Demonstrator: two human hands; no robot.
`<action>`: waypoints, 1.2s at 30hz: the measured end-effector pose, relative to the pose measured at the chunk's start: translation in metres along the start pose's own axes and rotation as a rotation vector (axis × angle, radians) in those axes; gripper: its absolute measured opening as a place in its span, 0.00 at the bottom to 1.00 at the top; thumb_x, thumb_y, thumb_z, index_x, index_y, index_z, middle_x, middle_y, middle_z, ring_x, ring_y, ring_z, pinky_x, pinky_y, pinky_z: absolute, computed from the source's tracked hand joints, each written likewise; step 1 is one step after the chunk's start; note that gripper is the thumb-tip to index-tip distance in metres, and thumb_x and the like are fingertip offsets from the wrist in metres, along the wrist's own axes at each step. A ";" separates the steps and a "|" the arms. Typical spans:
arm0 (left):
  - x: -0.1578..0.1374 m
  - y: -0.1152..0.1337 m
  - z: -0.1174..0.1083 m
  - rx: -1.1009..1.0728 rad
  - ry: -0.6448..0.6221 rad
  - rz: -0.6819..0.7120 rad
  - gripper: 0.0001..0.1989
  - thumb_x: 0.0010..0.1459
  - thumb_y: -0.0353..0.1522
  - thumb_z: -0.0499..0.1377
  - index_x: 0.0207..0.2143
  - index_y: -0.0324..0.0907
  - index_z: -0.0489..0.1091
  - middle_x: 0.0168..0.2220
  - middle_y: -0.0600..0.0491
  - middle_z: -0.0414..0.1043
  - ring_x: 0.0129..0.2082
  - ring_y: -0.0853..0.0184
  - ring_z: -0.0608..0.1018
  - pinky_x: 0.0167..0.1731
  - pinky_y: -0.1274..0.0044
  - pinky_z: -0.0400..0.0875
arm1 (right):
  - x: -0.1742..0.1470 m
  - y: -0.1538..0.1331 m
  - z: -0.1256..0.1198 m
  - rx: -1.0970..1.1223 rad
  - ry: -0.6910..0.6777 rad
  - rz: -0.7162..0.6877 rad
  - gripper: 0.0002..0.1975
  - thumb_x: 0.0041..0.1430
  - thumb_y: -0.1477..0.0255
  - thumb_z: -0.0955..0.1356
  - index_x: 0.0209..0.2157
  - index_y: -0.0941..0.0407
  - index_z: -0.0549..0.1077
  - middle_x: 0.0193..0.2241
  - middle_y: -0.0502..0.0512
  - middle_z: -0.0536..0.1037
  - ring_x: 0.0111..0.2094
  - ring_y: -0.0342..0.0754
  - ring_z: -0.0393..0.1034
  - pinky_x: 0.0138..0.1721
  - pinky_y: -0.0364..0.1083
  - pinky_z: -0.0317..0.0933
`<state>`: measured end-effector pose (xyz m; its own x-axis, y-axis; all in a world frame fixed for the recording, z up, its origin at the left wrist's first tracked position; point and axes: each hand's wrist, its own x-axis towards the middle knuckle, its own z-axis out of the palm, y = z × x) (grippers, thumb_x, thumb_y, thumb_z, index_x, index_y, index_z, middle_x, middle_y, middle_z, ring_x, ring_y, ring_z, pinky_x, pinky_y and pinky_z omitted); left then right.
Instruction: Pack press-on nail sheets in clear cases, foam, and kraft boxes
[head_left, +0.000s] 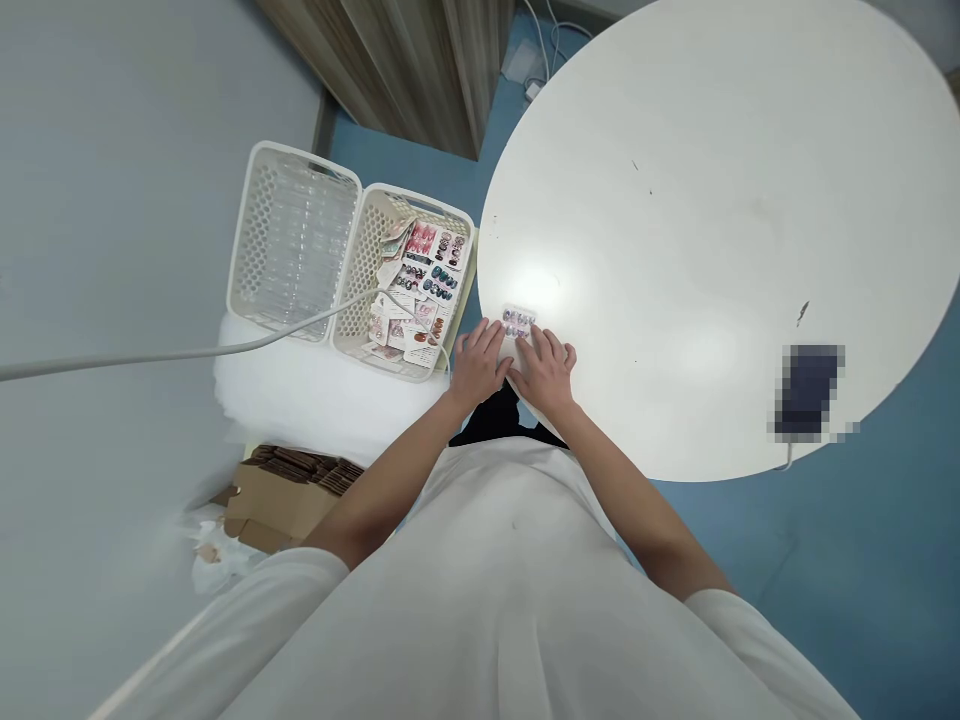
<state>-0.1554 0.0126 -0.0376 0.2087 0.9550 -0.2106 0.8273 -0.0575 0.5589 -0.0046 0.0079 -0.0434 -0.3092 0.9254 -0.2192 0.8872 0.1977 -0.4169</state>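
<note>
Tabletop, white and curved at the edge, spreads over much of the upper right of our view, glossy where the light catches it and marked with a few small dark scuffs. At its near left edge we see a small card of shiny nails, set in two rows, lying between our hands. Our left hand rests at the card's left side and our right hand at its lower right, fingers spread and slightly bent; we cannot tell whether either one grips it.

Toward the right edge of the table lies a dark, pixelated object with a pale lead below it. Left of the table stand two white baskets side by side: the far-left basket holds clear plastic cases, the nearer basket many cards of colored nails. A white cable crosses in front of them. They sit by a white covering, with folded cardboard below.

Around us we have blue floor, a gray wall, a wood-grain panel and loose cords.
</note>
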 end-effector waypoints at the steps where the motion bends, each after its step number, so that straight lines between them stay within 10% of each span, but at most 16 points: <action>1: 0.004 -0.001 -0.001 -0.007 0.008 -0.007 0.26 0.60 0.40 0.47 0.58 0.39 0.56 0.60 0.43 0.57 0.62 0.54 0.53 0.57 0.62 0.44 | 0.005 -0.001 -0.001 -0.004 -0.006 0.002 0.25 0.58 0.60 0.60 0.56 0.54 0.60 0.61 0.63 0.54 0.60 0.61 0.44 0.55 0.63 0.34; 36: 0.000 0.013 0.007 0.047 0.174 -0.044 0.30 0.60 0.42 0.45 0.61 0.36 0.49 0.63 0.41 0.48 0.64 0.56 0.47 0.59 0.63 0.41 | 0.003 0.013 -0.028 -0.113 0.017 -0.077 0.30 0.61 0.62 0.57 0.62 0.57 0.48 0.63 0.64 0.47 0.62 0.58 0.40 0.57 0.60 0.37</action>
<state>-0.1415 0.0099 -0.0359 0.0819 0.9926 -0.0901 0.8581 -0.0243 0.5129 0.0152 0.0224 -0.0253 -0.3732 0.9111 -0.1750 0.8941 0.3030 -0.3297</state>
